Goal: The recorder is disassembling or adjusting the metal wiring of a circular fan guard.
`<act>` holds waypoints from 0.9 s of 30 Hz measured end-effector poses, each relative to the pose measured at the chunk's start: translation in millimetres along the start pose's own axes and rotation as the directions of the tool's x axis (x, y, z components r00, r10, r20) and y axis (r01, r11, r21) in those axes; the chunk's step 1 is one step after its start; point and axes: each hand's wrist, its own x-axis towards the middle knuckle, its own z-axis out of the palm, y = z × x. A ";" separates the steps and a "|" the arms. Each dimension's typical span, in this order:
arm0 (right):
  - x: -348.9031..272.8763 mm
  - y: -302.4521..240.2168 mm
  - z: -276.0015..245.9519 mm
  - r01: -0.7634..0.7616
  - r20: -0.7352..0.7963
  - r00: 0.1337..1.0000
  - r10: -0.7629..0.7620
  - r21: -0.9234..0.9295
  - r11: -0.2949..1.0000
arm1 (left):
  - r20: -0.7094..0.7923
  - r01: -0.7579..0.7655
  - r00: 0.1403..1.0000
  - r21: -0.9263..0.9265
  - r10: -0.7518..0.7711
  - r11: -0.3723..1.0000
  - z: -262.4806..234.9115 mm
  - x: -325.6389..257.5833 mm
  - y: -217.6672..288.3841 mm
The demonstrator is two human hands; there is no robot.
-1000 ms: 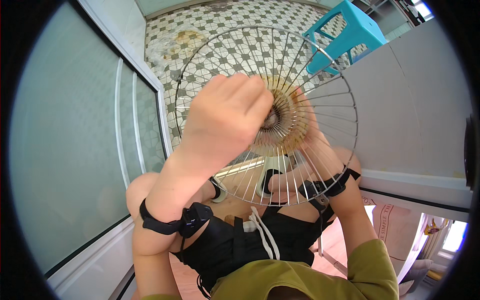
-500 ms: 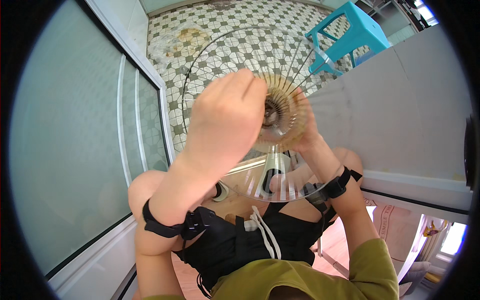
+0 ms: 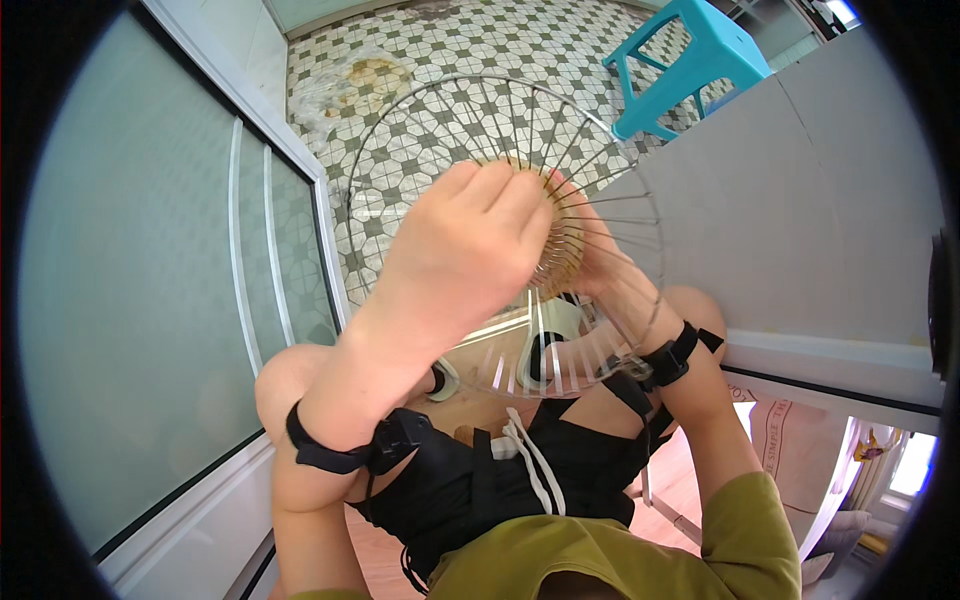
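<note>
A round wire grille [image 3: 572, 232], like a fan guard, is held up in front of me over my lap. Thin metal wires radiate from its small yellowish centre to a wide outer ring. My right hand [image 3: 600, 255] supports the centre from its right side, with the fingers partly hidden behind the wires. Over the middle, my left hand [image 3: 470, 225] is closed in a fist against the wires; whatever it grips is hidden under the fingers. Black straps with small devices sit around both forearms.
A frosted glass door [image 3: 140, 280] stands along the left. At the right is a grey-white panel [image 3: 800, 220], with a turquoise plastic stool [image 3: 690, 65] beyond it. Clear plastic film [image 3: 350, 90] lies on the patterned tile floor [image 3: 450, 45]. A pale threshold runs below the grille.
The grille has shifted slightly left and down and its wires look sharper. My left fist has moved right and down across its centre, covering more of it.
</note>
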 end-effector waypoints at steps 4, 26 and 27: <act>3.7 -0.4 8.3 -0.009 -0.041 0.999 0.004 -0.105 0.994 | -0.040 0.112 0.994 0.222 -0.106 0.969 15.1 -3.8 11.7; -0.5 -1.7 12.7 -0.123 -0.248 0.969 0.015 -0.426 0.896 | 0.061 0.191 0.981 -0.209 -0.183 0.959 -0.7 -5.1 -12.8; -0.7 -0.7 10.7 -0.100 -0.243 0.970 -0.005 -0.420 0.902 | 0.032 0.128 0.992 -0.128 -0.125 0.984 1.0 -4.2 -10.4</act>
